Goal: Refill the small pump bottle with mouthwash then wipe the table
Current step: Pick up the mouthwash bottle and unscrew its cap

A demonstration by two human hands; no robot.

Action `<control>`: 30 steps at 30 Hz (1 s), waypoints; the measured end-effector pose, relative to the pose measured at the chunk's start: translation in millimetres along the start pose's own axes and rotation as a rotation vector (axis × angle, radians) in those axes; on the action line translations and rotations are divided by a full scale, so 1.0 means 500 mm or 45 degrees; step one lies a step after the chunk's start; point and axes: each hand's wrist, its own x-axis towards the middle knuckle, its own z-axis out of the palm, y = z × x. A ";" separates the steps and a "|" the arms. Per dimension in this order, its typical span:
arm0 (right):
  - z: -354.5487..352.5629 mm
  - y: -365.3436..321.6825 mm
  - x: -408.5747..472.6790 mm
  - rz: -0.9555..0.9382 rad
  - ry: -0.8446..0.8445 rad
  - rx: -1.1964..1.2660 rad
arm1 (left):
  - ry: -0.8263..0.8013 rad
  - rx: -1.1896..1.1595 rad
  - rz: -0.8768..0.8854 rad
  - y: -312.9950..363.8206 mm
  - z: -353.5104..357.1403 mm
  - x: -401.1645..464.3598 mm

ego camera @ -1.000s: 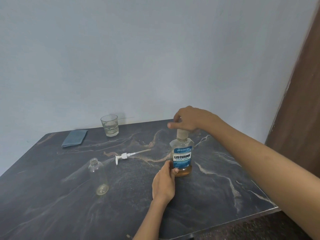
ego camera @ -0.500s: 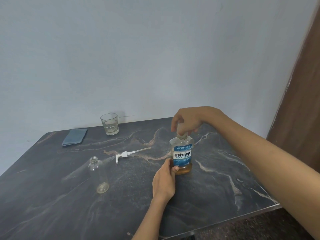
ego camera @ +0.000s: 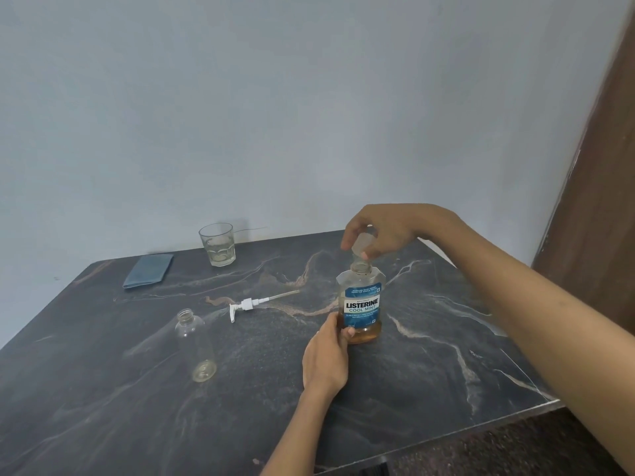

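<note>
A mouthwash bottle [ego camera: 361,304] with a blue label and a little amber liquid stands upright on the dark marble table [ego camera: 429,355]. My left hand [ego camera: 326,352] grips its lower left side. My right hand [ego camera: 378,231] holds the clear cap [ego camera: 361,244] just above the bottle's bare neck. The small clear bottle [ego camera: 194,341] stands uncapped at the left, nearly empty. Its white pump head [ego camera: 256,304] with a long tube lies on the table between the two bottles.
A folded blue cloth [ego camera: 148,270] lies at the back left near the wall. A glass [ego camera: 217,244] with some clear liquid stands beside it. The table's right edge is close to a brown door [ego camera: 594,201].
My right hand turned on the cap and has now lifted it clear of the mouthwash bottle's neck. The left hand stays on the bottle.
</note>
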 end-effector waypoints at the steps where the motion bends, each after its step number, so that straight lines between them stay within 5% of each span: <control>1: 0.001 0.007 -0.004 -0.002 0.013 0.028 | 0.001 0.000 -0.003 0.000 0.000 0.000; 8: 0.080 0.103 -0.044 0.055 0.292 0.453 | 0.012 -0.006 -0.016 0.000 0.003 0.000; 13: 0.213 0.197 -0.077 0.321 0.516 0.995 | 0.009 0.005 -0.016 0.001 0.003 0.002; 21: 0.360 0.252 -0.104 0.532 0.905 1.151 | 0.014 0.017 -0.010 -0.008 0.009 0.005; 30: 0.402 0.261 -0.101 0.552 0.975 1.009 | 0.031 0.025 -0.016 -0.013 0.014 0.006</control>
